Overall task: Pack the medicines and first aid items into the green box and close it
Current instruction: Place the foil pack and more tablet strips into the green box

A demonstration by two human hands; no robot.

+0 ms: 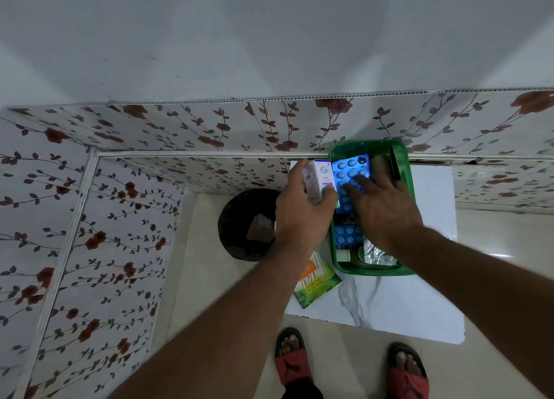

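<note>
The green box (408, 170) stands open on a white marbled tabletop (419, 302). My right hand (386, 209) reaches into it, fingers spread flat on a blue blister pack (350, 166). A second blue blister pack (346, 234), a silver foil strip (377, 254) and a small white bottle (343, 255) lie lower in the box. My left hand (299, 215) holds a small white medicine carton (316, 178) just left of the box rim. A green and orange cotton-bud packet (314, 281) lies on the table by the box's near left corner.
A black waste bin (239, 218) stands on the floor left of the table. Floral-patterned wall panels (120, 206) run behind and to the left. My feet in red sandals (292, 359) are on the tiled floor at the table's near edge.
</note>
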